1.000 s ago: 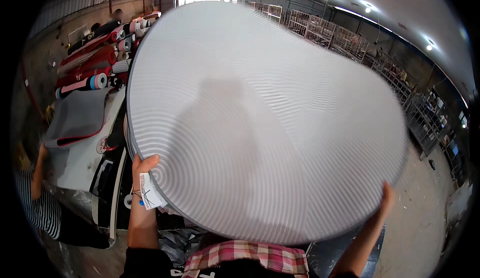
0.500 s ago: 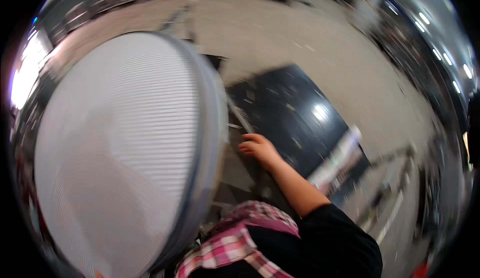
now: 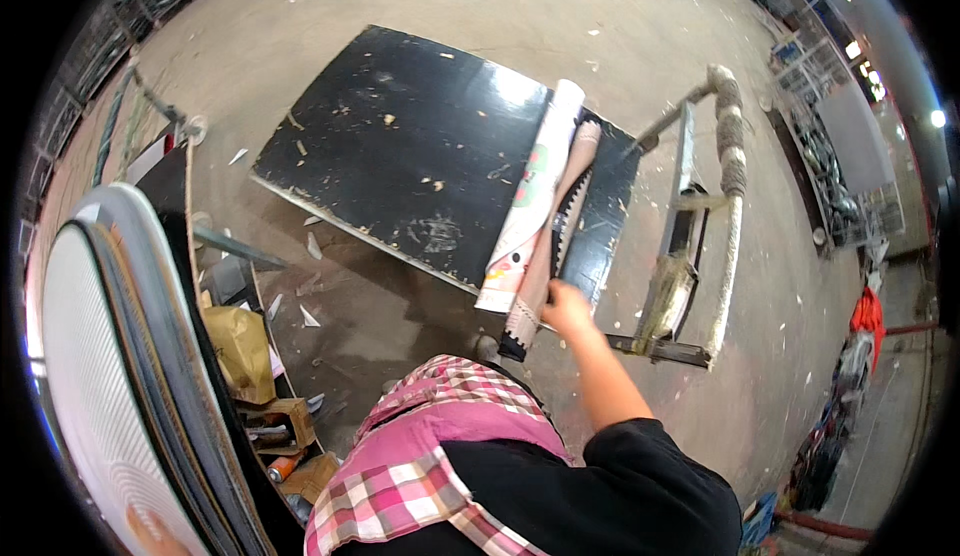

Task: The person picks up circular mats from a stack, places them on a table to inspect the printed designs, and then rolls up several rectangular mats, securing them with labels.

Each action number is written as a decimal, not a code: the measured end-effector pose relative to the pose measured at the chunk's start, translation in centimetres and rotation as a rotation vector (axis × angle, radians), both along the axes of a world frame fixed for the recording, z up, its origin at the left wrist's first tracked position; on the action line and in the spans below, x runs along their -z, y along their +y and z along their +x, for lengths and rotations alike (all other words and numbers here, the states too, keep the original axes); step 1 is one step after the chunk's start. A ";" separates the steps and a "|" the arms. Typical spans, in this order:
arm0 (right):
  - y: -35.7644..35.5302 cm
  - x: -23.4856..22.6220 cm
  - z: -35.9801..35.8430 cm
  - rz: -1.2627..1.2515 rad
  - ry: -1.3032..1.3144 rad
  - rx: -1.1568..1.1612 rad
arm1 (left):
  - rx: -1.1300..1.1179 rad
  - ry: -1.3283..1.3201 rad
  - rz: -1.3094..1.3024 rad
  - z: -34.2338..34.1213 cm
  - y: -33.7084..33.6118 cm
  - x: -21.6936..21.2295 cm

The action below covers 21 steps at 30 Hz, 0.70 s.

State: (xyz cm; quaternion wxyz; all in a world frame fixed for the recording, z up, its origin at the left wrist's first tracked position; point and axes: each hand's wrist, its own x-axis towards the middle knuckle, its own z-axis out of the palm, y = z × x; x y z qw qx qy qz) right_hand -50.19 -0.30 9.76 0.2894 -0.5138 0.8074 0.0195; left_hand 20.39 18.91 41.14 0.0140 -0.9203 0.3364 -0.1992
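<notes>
At the near end of a pinkish-brown roll with a dark toothed edge, my right hand has its fingers curled in against the roll's side. A white roll with coloured print lies alongside it; both rest slantwise across a black board, their near ends jutting past its edge. At the lower left, part of my left hand shows against the ribbed face of a rounded white panel; its fingers are blurred and cut off by the rim. Several more rounded panels stand on edge behind that one.
Beside the panels are a yellowish bag, cardboard boxes and an orange can. A metal frame with a wrapped bar stands right of the board. Scraps litter the concrete floor. Racks line the far right.
My view has swung right, so the panels now sit at the far left. My right hand has gone from beside the panels to the near end of the pinkish-brown roll.
</notes>
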 end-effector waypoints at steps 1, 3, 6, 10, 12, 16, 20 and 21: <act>-0.5 -8.3 -0.7 -0.095 0.264 0.029 | 0.067 0.075 0.102 -1.7 -2.1 1.2; 2.3 -8.1 -11.0 -0.333 0.776 0.110 | 0.246 0.303 0.023 -3.2 -5.7 4.6; 7.0 -13.3 -18.8 -0.073 0.857 0.387 | -0.037 -0.002 0.151 -10.3 -12.6 4.6; 7.3 -12.7 -21.8 -0.217 0.703 0.407 | -0.081 -0.003 0.179 -7.8 -11.8 5.7; 5.6 -10.7 -19.6 -0.502 0.781 0.198 | -0.069 0.008 0.186 -8.3 -11.7 5.1; 2.0 -1.0 -13.0 -0.424 -0.037 0.095 | -0.027 -0.034 0.300 -7.3 -11.8 4.3; 2.2 14.1 -8.3 0.262 -0.349 0.375 | -0.111 -0.087 0.412 -6.4 -8.0 3.9; 3.5 17.7 -7.3 0.303 -0.370 0.471 | -0.075 -0.076 0.383 -5.5 -10.2 3.9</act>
